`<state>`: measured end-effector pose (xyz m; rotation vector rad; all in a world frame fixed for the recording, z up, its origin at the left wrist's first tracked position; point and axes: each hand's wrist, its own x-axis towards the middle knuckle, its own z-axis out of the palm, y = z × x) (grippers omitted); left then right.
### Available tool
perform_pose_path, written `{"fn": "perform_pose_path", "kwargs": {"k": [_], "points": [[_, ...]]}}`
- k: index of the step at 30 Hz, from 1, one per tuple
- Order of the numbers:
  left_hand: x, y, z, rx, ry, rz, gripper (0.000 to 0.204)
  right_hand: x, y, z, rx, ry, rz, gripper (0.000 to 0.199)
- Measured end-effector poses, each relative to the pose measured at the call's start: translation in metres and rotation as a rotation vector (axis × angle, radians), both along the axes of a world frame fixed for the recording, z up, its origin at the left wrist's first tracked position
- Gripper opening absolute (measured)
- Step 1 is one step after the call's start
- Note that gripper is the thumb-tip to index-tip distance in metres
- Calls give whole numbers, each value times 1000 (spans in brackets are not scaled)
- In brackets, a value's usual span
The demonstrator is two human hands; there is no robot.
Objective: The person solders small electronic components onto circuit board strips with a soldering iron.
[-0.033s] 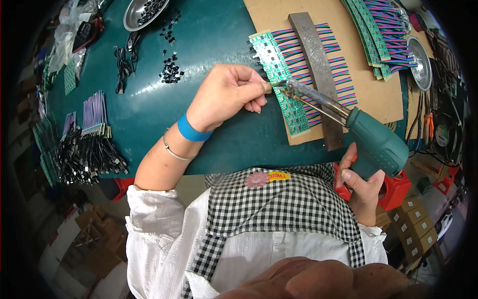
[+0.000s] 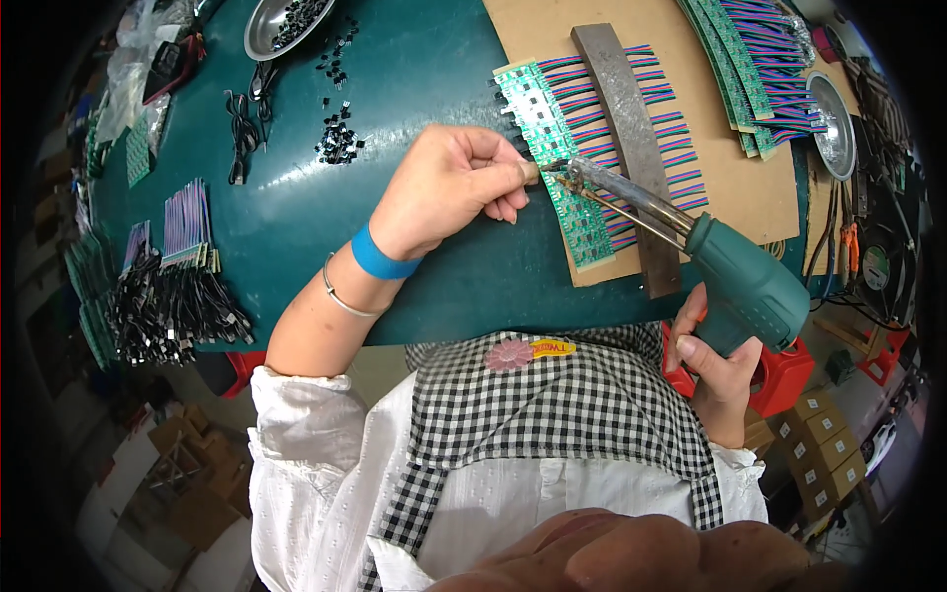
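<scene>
A dark green surface [image 2: 414,89] carries everything, and a brown cardboard sheet [image 2: 730,187] covers its right part up to the far edge. On the cardboard lies a long green circuit board strip [image 2: 552,148] with a fringe of coloured ribbon wires [image 2: 671,148] running off its right side; a grey metal bar [image 2: 631,148] lies lengthwise across those wires. A second stack of similar green strips with coloured wires [image 2: 760,59] sits toward the far right corner, just beside a round metal dish [image 2: 834,123]. Another metal bowl [image 2: 281,25] with small dark parts stands at the far edge, left of the cardboard. Bundles of black leads [image 2: 168,306] lie at the left edge near the person.

The right hand [image 2: 715,370], off the near edge of the surface, has its fingers closed around the grip of a teal soldering gun [image 2: 740,281], whose long metal tip reaches up-left to the middle of the board strip. The left hand [image 2: 454,183], wearing a blue wristband [image 2: 380,259] and a thin bangle [image 2: 340,296], rests on the surface beside the strip's left edge, fingers pinched together on something too small to make out, right at the soldering tip. A scatter of small black components [image 2: 335,143] lies on the bare surface beyond the left hand.
</scene>
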<state>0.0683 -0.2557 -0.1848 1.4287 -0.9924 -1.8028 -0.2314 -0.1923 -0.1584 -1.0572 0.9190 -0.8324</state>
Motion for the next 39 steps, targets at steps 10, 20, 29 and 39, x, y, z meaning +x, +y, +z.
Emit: {"fn": "perform_pose_path", "kwargs": {"k": [10, 20, 29, 39], "points": [[0, 0, 1, -12, -1, -5, 12, 0, -4, 15, 84, -56, -150, 56], [2, 0, 0, -1, -3, -1, 12, 3, -3, 9, 74, -79, -180, 64], [0, -1, -1, -4, -23, 11, 13, -32, -34, 26, -334, -181, -383, 63], [-1, 3, -2, 8, -34, -16, 14, -83, -80, -2, -357, 200, -868, 37]]}}
